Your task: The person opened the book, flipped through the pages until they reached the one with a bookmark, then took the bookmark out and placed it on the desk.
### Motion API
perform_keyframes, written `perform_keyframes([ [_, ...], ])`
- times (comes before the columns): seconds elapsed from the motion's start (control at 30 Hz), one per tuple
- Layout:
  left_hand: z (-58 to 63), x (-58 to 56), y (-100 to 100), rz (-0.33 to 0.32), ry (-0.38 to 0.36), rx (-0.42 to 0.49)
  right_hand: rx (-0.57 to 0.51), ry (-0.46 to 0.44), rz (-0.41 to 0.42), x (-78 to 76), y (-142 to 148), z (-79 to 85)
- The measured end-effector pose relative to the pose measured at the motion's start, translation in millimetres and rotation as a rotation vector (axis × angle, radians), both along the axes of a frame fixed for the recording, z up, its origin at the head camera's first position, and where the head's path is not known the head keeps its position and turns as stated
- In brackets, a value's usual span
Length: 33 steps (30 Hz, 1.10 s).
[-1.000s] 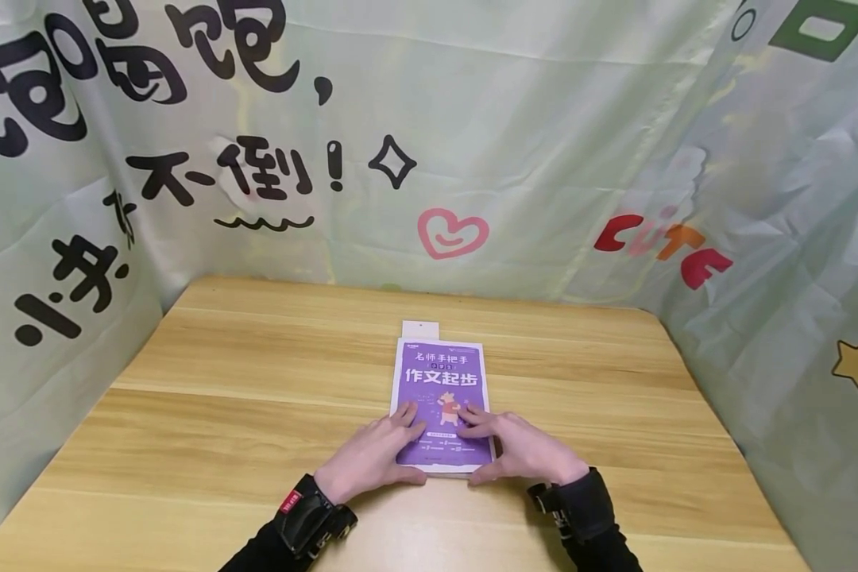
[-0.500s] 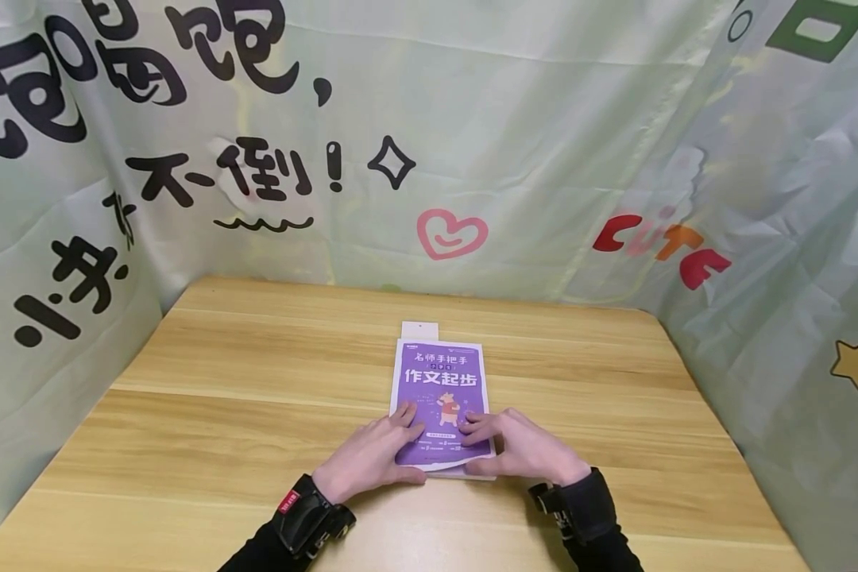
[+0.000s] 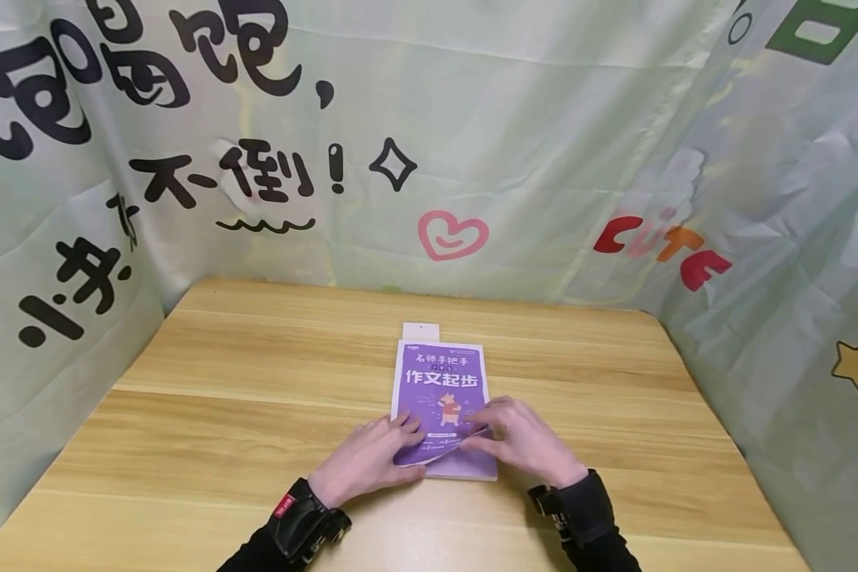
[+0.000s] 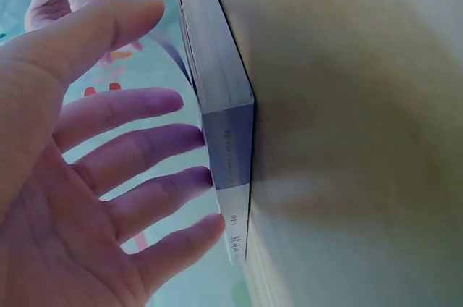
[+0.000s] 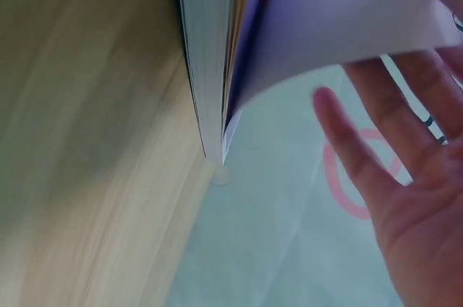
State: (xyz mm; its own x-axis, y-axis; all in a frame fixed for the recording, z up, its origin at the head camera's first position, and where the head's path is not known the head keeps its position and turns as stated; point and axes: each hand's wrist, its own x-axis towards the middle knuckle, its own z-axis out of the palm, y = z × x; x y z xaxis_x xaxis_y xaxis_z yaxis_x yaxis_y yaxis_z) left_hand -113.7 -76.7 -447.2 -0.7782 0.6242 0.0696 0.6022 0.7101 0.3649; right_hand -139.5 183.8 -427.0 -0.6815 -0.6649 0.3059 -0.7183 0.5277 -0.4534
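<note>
A thick book [image 3: 439, 397] with a purple cover lies flat on the wooden table, its spine toward my left hand. My left hand [image 3: 369, 461] rests at the left edge, fingertips on the cover and spine side; in the left wrist view those fingers [image 4: 145, 151] are nearly straight. At the lower right corner, my right hand [image 3: 529, 441] pinches the lifted cover [image 5: 340, 24] between thumb and fingers. The cover curls up, and a pale purple page [image 3: 465, 465] shows beneath it. A white card-like tab [image 3: 420, 331] sticks out past the book's top edge.
The wooden table [image 3: 257, 357] spreads around the book on all sides. Printed cloth [image 3: 543, 143] hangs behind and along both sides of the table. Each wrist wears a black strap with a small camera.
The right hand has raised the cover's lower right corner and moved slightly up, baring the page below. My left hand has stayed almost in place at the left edge.
</note>
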Motion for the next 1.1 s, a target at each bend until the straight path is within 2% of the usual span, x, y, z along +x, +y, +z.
perform_keyframes([
  [0.2,-0.6,0.6,1,-0.057,0.112,0.047,-0.116,0.268,-0.047,-2.9,-5,-3.5],
  [0.3,-1.7,0.7,1,-0.06,0.138,0.077,-0.177,0.392,-0.083,-4.1,-10,-4.4],
  [0.4,-2.4,0.9,0,-0.046,0.127,0.119,-0.239,0.481,-0.127,-4.7,-15,-5.3],
  [0.57,-3.1,0.6,0,-0.047,0.138,0.209,-0.332,0.573,-0.232,-3.2,-27,-7.7],
  [0.7,-3.0,-0.1,1,-0.081,0.199,0.252,-0.419,0.604,-0.27,-1.7,-36,-8.5],
  [0.9,-1.5,-1.5,3,-0.113,0.238,0.299,-0.523,0.617,-0.25,-0.6,-46,-8.7],
  [1.0,-1.2,-2.1,4,-0.116,0.278,0.316,-0.548,0.586,-0.248,0.5,-50,-7.6],
  [1.1,0.0,-2.4,4,-0.121,0.332,0.343,-0.555,0.496,-0.241,4.2,-55,-2.9],
])
